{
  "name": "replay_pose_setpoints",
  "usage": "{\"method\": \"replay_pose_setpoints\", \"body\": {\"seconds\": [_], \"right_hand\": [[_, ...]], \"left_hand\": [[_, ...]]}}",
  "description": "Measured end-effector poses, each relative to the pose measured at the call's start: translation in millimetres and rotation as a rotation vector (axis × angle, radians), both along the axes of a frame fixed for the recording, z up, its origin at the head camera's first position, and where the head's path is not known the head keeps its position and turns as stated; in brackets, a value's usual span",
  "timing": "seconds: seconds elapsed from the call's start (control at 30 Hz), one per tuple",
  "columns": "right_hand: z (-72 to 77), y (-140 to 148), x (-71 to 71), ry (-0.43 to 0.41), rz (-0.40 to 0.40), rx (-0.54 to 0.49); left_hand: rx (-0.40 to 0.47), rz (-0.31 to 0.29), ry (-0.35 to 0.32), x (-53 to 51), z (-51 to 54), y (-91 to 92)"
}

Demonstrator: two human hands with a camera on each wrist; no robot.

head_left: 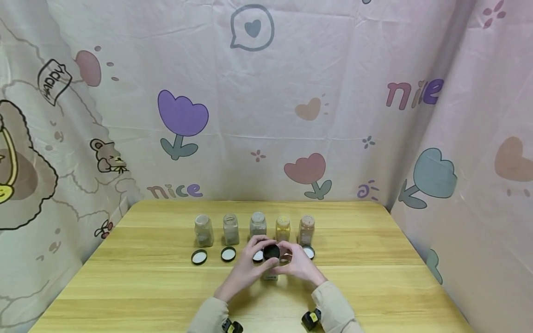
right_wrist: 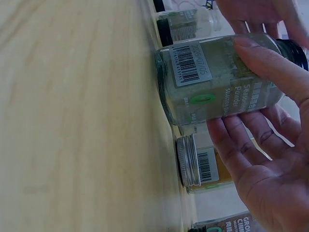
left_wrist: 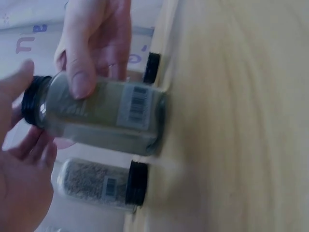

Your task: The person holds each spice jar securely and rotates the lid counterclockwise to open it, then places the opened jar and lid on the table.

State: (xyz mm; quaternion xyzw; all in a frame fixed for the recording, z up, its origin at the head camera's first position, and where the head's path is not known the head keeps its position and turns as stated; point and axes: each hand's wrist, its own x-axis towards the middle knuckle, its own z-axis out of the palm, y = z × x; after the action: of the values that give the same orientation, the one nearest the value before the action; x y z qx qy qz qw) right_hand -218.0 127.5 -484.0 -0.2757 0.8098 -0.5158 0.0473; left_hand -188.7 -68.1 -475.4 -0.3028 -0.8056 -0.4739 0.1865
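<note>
Between both hands a glass seasoning powder jar (right_wrist: 217,82) stands upright just in front of the row, its base at or close to the tabletop. My left hand (head_left: 250,266) pinches its black lid (head_left: 271,252) between thumb and fingers. Thumb and fingers of my right hand (head_left: 301,264) grip the glass body. The right wrist view shows a barcode label and greenish-grey powder inside; the left wrist view shows the lid (left_wrist: 34,102) on the jar's neck. In the head view, the hands cover most of the jar's body.
Behind the hands several lidless spice jars stand in a row, among them a grey one (head_left: 203,231), a yellow one (head_left: 283,227) and a reddish-brown one (head_left: 306,230). Loose lids (head_left: 199,257) lie before them, one silver (right_wrist: 188,161). A printed curtain (head_left: 250,115) borders the wooden table (head_left: 145,286).
</note>
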Motion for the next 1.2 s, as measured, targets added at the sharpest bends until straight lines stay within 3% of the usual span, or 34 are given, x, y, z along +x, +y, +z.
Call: {"method": "replay_pose_setpoints", "body": {"seconds": [0.2,0.37,0.57,0.73,0.9,1.0,1.07,1.2], "right_hand": [[0.8,0,0.5,-0.013,0.004,-0.006],[1.0,0,0.6,-0.02,-0.007,0.012],[1.3,0,0.8,-0.025,-0.006,0.004],[1.8,0,1.0,-0.017,0.003,0.007],[11.8,-2,6.0,-0.003,0.002,0.031],[8.6,-1,4.0,-0.005,-0.002,0.029],[1.2,0,0.0,-0.01,-0.004,0.02],[0.9,0,-0.3,-0.022,-0.001,0.005]], "left_hand": [[-0.034,-0.162,-0.07,-0.6,5.0,-11.1],[-0.054,-0.215,-0.106,-1.2,7.8,-15.4],[-0.015,-0.181,-0.084,-1.3,7.6,-13.8],[0.003,-0.057,-0.01,-0.8,6.4,-7.3],[-0.008,0.035,-0.009,0.4,4.3,-2.2],[-0.009,-0.001,-0.012,-0.6,4.0,-4.5],[-0.006,-0.056,-0.019,-1.6,4.2,-7.6],[-0.013,-0.162,-0.041,-2.4,5.6,-13.2]]}}
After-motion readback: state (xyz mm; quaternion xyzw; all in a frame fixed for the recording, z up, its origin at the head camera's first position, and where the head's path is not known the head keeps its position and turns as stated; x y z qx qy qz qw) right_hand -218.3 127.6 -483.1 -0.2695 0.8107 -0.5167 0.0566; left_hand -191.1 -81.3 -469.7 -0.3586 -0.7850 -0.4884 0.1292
